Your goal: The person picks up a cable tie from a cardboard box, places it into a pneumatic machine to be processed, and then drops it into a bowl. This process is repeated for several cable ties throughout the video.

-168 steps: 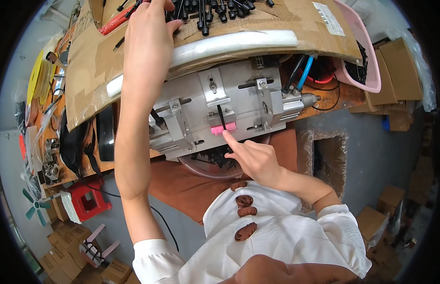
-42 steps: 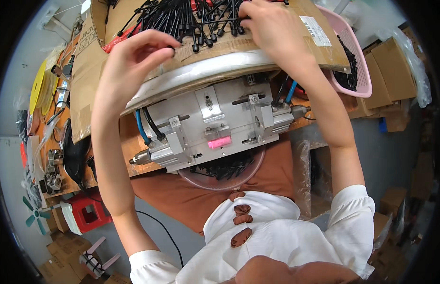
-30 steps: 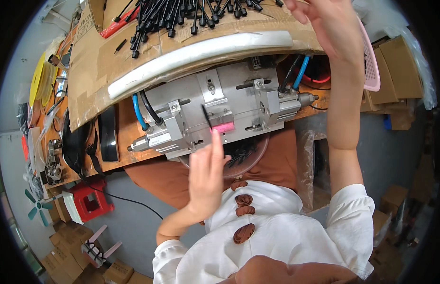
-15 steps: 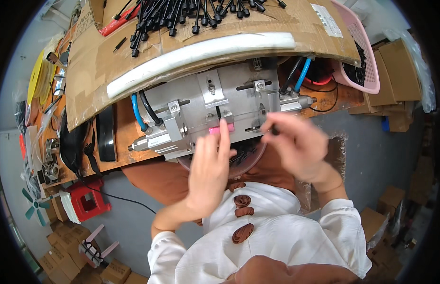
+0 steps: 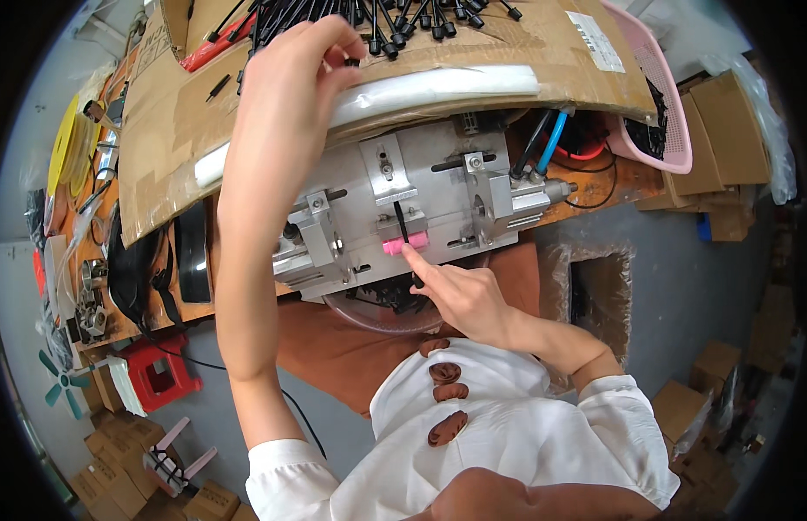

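Observation:
My left hand (image 5: 304,69) reaches over the cardboard to the pile of black rods with capped ends (image 5: 390,39). Its thumb and fingers close around a black rod's cap (image 5: 352,62). Below, a thin black rod (image 5: 401,221) lies in the metal fixture (image 5: 347,182), crossing a pink block (image 5: 393,247). My right hand (image 5: 469,300) is at the near side of that block. Its index fingertip rests on the rod, and the other fingers are curled in near the rod's black lower end (image 5: 417,280).
A white foam strip (image 5: 447,82) edges the cardboard sheet (image 5: 586,91) above the fixture. A clear bowl (image 5: 377,317) of black parts sits under the fixture's front edge. Clamps with blue and black hoses (image 5: 555,139) flank it. A pink basket (image 5: 673,104) stands at far right.
My left hand has moved from the pink block up to the rod pile. My right hand has come left and down from the right clamp to the rod at the pink block.

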A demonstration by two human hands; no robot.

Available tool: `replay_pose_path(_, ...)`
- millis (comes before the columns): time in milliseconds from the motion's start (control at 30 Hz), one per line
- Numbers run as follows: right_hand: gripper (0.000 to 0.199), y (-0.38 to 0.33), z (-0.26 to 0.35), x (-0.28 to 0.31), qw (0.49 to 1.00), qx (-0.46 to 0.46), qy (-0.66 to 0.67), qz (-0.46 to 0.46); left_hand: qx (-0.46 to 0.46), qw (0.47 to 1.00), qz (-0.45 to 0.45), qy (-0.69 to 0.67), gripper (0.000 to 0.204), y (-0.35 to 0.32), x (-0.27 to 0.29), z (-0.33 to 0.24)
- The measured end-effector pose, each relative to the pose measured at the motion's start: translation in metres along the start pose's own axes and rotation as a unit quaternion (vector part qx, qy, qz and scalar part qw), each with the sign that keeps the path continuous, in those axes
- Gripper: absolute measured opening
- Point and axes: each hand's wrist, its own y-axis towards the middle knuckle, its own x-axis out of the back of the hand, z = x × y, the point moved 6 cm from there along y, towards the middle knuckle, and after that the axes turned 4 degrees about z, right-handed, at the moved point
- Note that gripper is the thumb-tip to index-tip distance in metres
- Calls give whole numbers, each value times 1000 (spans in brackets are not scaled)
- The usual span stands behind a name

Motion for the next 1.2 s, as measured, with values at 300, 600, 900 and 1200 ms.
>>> replay_pose_path(300,19,180,-9,102,905,194,-377,32,96,994,34,30,71,-166,-38,-76)
replay_pose_path(600,13,244,-28,138,962,257,-90,26,125,983,124,55,74,-181,-95,-73)
replay_pose_path(900,53,53,5,104,996,70,30,-45,52,991,105,59,62,-132,-40,-63)
replay_pose_path(1200,59,-4,3,-1,999,5,-10,-33,5,994,50,92,20,10,-8,28)
